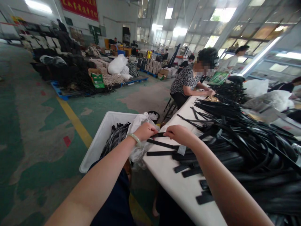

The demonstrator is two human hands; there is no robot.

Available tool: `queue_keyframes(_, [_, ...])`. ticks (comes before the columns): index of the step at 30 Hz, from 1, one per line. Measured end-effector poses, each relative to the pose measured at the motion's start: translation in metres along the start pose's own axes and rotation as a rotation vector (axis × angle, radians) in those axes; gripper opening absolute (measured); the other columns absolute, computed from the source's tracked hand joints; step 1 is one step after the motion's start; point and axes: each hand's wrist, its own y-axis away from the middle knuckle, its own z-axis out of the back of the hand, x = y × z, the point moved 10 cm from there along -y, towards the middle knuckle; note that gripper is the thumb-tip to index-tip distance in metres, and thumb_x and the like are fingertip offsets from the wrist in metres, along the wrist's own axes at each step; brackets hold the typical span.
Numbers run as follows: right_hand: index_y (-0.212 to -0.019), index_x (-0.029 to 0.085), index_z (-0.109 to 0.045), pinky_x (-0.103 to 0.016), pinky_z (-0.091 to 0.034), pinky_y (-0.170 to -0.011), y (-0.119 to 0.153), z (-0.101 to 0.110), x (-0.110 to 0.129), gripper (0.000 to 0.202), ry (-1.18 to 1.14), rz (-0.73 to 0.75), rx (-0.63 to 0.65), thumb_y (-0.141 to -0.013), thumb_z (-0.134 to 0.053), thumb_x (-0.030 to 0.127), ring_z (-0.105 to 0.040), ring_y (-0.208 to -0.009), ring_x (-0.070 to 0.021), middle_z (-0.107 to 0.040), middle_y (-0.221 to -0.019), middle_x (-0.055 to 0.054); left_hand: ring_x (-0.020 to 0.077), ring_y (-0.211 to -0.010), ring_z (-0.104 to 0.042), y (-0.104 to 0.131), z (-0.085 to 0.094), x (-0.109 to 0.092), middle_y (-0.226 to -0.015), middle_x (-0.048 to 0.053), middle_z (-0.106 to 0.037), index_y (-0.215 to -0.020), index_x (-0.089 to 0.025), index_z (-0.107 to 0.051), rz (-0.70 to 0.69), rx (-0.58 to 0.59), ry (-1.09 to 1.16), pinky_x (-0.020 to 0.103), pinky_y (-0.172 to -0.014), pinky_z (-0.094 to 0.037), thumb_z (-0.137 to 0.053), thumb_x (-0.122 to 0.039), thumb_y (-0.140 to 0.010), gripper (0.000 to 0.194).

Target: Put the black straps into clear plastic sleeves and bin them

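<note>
While the left hand and right hand grip a flat black strip at the edge of a white-topped table, a heap of long black strips lies on it, dark strips occupy a white rectangular plastic bin, and the finished share cannot be determined.

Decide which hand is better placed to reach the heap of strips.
Probably the right hand: it is nearer the heap, while the left hand is closer to the white bin. Both hold a black strip.

Dim-ish, w/ glare off OH lights & windows, bkgd soft, edges warped.
</note>
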Motion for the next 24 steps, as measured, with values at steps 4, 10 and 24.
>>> queue_keyframes(4, [-0.076, 0.017, -0.07, -0.024, -0.034, -0.058, -0.001, 0.003, 0.006, 0.028, -0.077, 0.046, -0.008, -0.089, -0.051, 0.033, -0.057, -0.062, -0.0147, -0.066, -0.065, -0.003, 0.0103, -0.051, -0.049, 0.007, -0.004, 0.006, -0.054, 0.002, -0.062, -0.059, -0.011, -0.069, 0.072, 0.026, 0.192, 0.023, -0.052, -0.034, -0.057, -0.025, -0.074, 0.025])
queue_keyframes(10, [-0.105, 0.021, -0.068, -0.038, -0.039, -0.09, 0.007, 0.015, 0.006, 0.033, -0.188, -0.024, -0.31, -0.082, -0.061, 0.044, -0.061, -0.096, -0.0249, -0.07, -0.098, -0.008, 0.0128, -0.052, -0.056, 0.015, -0.008, 0.014, -0.056, 0.004, -0.065, -0.061, -0.011, -0.067, 0.152, -0.043, 0.394, 0.024, -0.053, -0.04, -0.059, -0.032, -0.075, 0.026])
queue_keyframes(24, [-0.088, 0.019, -0.062, -0.034, -0.049, -0.096, 0.034, -0.043, -0.027, 0.029, -2.023, -0.342, -0.626, -0.095, -0.045, 0.041, -0.062, -0.11, -0.0169, -0.069, -0.106, -0.008, 0.0148, -0.061, -0.059, 0.042, -0.01, -0.014, -0.065, 0.006, -0.07, -0.067, -0.012, -0.074, 0.039, 0.0, 0.254, 0.025, -0.059, -0.042, -0.056, -0.034, -0.078, 0.03])
